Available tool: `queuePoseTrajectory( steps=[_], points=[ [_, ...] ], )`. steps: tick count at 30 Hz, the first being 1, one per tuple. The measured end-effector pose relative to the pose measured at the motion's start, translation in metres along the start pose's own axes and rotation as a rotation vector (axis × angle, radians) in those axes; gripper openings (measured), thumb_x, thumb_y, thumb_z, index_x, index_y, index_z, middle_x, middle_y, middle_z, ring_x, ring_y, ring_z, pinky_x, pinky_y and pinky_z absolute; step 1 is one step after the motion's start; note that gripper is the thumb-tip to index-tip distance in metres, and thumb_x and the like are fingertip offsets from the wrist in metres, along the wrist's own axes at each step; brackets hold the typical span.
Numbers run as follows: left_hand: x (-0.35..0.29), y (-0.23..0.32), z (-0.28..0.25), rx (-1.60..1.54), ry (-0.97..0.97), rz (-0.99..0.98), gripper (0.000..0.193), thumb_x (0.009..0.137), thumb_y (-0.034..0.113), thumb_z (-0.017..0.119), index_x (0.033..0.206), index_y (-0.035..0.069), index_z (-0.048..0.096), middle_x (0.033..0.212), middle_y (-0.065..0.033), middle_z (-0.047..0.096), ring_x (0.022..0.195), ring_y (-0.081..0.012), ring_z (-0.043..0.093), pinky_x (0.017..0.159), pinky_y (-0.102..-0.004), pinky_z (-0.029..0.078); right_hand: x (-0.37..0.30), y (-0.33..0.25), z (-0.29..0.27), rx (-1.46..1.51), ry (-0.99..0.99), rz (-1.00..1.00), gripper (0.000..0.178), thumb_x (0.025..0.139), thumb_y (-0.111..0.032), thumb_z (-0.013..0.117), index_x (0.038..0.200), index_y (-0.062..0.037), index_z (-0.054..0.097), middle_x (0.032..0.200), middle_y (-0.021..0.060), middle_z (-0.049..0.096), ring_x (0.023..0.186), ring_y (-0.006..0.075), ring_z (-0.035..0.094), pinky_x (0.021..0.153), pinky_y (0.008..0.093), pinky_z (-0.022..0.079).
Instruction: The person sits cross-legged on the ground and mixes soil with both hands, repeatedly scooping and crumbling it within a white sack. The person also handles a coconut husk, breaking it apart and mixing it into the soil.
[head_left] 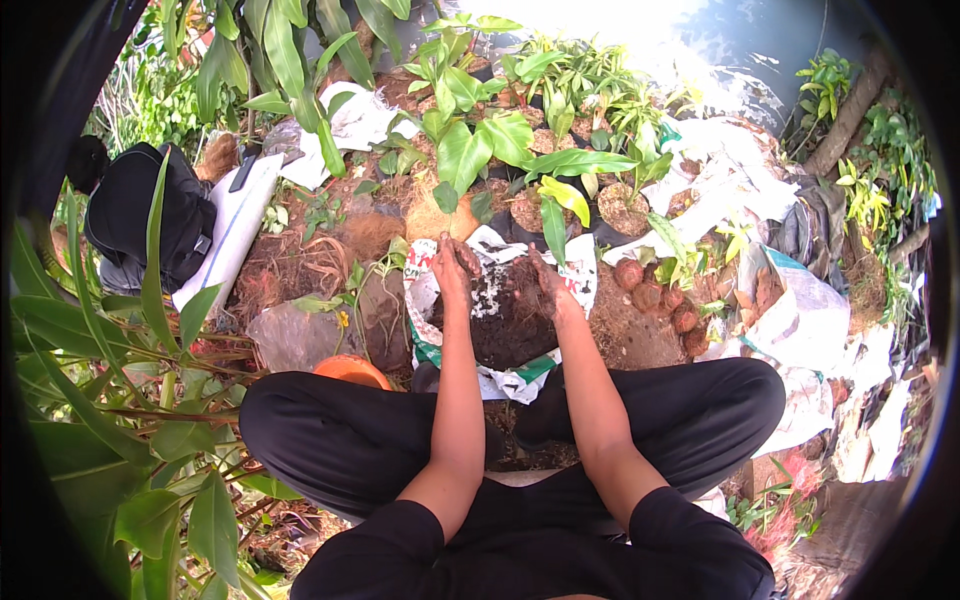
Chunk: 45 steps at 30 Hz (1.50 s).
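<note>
A white sack (424, 290) with red and green markings lies opened between my bent legs. Dark soil (515, 332) fills it, with white granules (487, 292) on the soil's left part. At the sack's left rim my left hand (452, 272) is held edge-on, fingers stretched out and smeared with soil. My right hand (546, 284) is over the right side of the soil, open, its fingers pointing away from me. The two palms face each other with the soil between them. No tool shows in either hand.
Potted plants (625, 208) with broad leaves stand beyond the sack. An orange bowl (352, 371) sits by my left knee. Round brown husks (648, 292) lie to the right, near a white bag (800, 310). A black backpack (150, 215) is at far left.
</note>
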<state>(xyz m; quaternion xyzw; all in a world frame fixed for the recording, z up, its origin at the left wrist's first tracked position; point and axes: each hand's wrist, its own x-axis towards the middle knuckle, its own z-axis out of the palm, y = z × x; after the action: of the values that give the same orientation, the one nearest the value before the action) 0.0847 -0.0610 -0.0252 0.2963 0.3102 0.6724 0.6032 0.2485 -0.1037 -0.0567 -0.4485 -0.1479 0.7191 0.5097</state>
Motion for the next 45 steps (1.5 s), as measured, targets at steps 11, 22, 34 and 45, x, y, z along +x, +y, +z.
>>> queuePoseTrajectory(
  steps=[11,22,34,45],
  points=[
    [-0.001,-0.003,0.002,0.012,-0.060,0.051,0.046,0.101,0.038,0.043,0.065,0.009,0.040,0.052,-0.0031,0.039,0.040,-0.0143,0.040,0.038,-0.0284,0.036,-0.014,0.002,0.038,-0.323,0.283,-0.200,0.058,0.090,-0.055,0.058,0.095,0.0027,0.064,0.073,0.0066,0.062,0.057,0.0130,0.051,0.054,0.0308,0.042],
    [-0.005,0.002,0.005,0.043,-0.032,0.059,0.046,0.101,0.039,0.044,0.066,0.009,0.042,0.052,-0.0034,0.040,0.041,-0.0143,0.041,0.037,-0.0280,0.036,0.030,0.021,0.014,-0.282,0.158,-0.139,0.051,0.091,-0.045,0.061,0.108,0.0031,0.059,0.093,0.0106,0.066,0.077,0.0186,0.065,0.068,0.0337,0.052],
    [-0.001,0.005,-0.001,-0.008,0.017,0.054,0.043,0.100,0.036,0.045,0.068,0.008,0.043,0.053,-0.0034,0.040,0.041,-0.0148,0.042,0.036,-0.0285,0.036,0.027,0.025,0.014,-0.330,-0.044,-0.349,0.016,0.092,-0.007,0.060,0.105,0.0019,0.059,0.095,0.0107,0.069,0.084,0.0193,0.067,0.077,0.0333,0.055],
    [0.001,0.000,-0.001,-0.117,-0.072,0.040,0.036,0.100,0.030,0.048,0.070,0.009,0.044,0.055,-0.0025,0.042,0.048,-0.0152,0.045,0.044,-0.0313,0.042,0.030,0.025,0.021,-0.695,0.077,-0.716,0.031,0.087,-0.016,0.067,0.112,0.0010,0.060,0.099,0.0152,0.069,0.092,0.0247,0.065,0.084,0.0351,0.048]
  ],
)
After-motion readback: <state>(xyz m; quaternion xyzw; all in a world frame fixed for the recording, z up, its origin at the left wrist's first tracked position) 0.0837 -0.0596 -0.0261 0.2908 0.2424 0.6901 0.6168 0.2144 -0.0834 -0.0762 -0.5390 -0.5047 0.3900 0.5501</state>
